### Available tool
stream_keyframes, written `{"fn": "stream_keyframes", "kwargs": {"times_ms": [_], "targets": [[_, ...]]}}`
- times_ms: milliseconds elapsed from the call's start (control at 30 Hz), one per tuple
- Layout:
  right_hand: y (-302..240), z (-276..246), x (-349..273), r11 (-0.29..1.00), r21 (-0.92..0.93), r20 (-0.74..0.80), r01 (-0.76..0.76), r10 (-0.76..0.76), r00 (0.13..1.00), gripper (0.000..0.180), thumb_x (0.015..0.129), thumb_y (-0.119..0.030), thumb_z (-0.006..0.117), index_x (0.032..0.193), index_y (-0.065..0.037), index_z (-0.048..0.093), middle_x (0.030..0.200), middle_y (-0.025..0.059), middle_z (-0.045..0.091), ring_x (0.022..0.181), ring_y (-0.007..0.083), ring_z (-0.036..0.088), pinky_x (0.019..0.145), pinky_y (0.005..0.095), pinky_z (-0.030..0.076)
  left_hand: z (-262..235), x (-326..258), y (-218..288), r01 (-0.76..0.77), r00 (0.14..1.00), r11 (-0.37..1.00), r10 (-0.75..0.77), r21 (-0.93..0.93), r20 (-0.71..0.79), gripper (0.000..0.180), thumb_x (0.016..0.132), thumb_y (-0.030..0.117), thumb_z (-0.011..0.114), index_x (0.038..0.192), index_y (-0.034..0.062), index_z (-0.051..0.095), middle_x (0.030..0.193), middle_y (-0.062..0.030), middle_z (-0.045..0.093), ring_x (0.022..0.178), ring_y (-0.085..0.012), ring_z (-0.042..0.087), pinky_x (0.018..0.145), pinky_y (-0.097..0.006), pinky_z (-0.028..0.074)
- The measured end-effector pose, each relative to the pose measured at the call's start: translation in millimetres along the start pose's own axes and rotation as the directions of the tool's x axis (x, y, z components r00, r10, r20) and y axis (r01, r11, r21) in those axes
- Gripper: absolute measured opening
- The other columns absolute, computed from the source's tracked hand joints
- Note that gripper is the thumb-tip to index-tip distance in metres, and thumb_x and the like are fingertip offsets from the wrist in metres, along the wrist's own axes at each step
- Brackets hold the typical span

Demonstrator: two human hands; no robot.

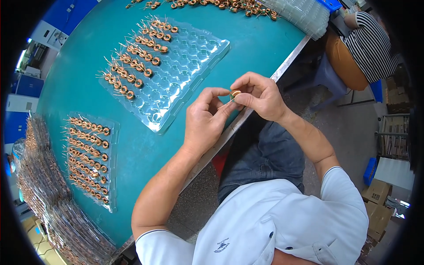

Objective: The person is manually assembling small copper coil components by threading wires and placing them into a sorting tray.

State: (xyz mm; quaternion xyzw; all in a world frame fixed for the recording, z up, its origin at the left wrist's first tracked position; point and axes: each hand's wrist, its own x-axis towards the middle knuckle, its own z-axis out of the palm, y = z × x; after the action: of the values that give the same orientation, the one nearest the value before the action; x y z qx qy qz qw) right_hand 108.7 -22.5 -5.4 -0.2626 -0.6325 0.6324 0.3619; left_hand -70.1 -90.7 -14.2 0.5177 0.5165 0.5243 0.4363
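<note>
In front of me, over the table's near edge, I pinch a small copper-wound ring coil [236,93] between the thumb and forefinger of my right hand [266,100]. My left hand [204,115] meets it from the other side, its thumb and forefinger closed at the coil's thin wire leads; the exact grip is partly hidden. Beyond my left hand lies a clear plastic tray [165,104] with round pockets. Rows of similar ring coils [137,64], wire ends pointing left, fill its left part, while pockets on its right side hold nothing.
Another clear tray [113,137] filled with coils lies at the left. Tall stacks of loaded trays [66,225] line the left edge. Loose coils [234,5] are piled at the far side, beside stacked clear trays [304,15]. A person in stripes [369,44] sits at the right.
</note>
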Motion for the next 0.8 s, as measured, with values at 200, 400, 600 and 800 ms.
{"fn": "stream_keyframes", "kwargs": {"times_ms": [200, 400, 600, 800], "targets": [[-3, -6, -5, 0.999, 0.007, 0.039, -0.041, 0.041, 0.998, 0.023, 0.092, -0.005, 0.065, 0.112, 0.003, 0.059, 0.089, 0.0052, 0.064, 0.072, 0.0087, 0.062, 0.064, 0.0220, 0.054, -2, 1, 7, -0.039, 0.999, 0.993, 0.040, 0.114, -0.007, 0.017, 0.084, 0.003, 0.071, 0.100, 0.0019, 0.067, 0.063, -0.0017, 0.056, 0.055, -0.0068, 0.048, 0.052, -0.024, 0.040], [2, -1, 0, 0.999, -0.050, -0.062, 0.019, -0.022, 0.998, 0.023, 0.093, -0.008, 0.065, 0.113, 0.002, 0.064, 0.082, 0.0037, 0.066, 0.066, 0.0070, 0.063, 0.060, 0.0206, 0.054, 1, 1, 2, -0.164, 0.984, 0.969, 0.174, 0.182, -0.039, 0.029, 0.085, 0.006, 0.074, 0.113, 0.0043, 0.066, 0.097, -0.0037, 0.061, 0.080, -0.0079, 0.056, 0.066, -0.022, 0.047], [4, 0, -2, 0.995, -0.096, -0.104, 0.015, -0.025, 0.994, 0.023, 0.092, -0.011, 0.067, 0.111, 0.002, 0.066, 0.081, 0.0047, 0.067, 0.065, 0.0075, 0.064, 0.059, 0.0208, 0.054, -2, 3, 0, -0.324, 0.922, 0.894, 0.372, 0.310, -0.108, 0.023, 0.083, 0.007, 0.075, 0.105, 0.0040, 0.069, 0.114, -0.0095, 0.060, 0.103, -0.0168, 0.059, 0.080, -0.027, 0.051], [2, -3, -3, 0.986, -0.168, -0.051, -0.003, -0.006, 0.999, 0.024, 0.093, -0.009, 0.066, 0.113, 0.003, 0.063, 0.089, 0.0053, 0.066, 0.069, 0.0084, 0.064, 0.063, 0.0218, 0.055, -2, 3, -1, -0.274, 0.947, 0.937, 0.303, 0.215, -0.112, 0.015, 0.084, 0.006, 0.075, 0.098, 0.0020, 0.070, 0.114, -0.0100, 0.060, 0.105, -0.0173, 0.058, 0.084, -0.028, 0.049]]}}
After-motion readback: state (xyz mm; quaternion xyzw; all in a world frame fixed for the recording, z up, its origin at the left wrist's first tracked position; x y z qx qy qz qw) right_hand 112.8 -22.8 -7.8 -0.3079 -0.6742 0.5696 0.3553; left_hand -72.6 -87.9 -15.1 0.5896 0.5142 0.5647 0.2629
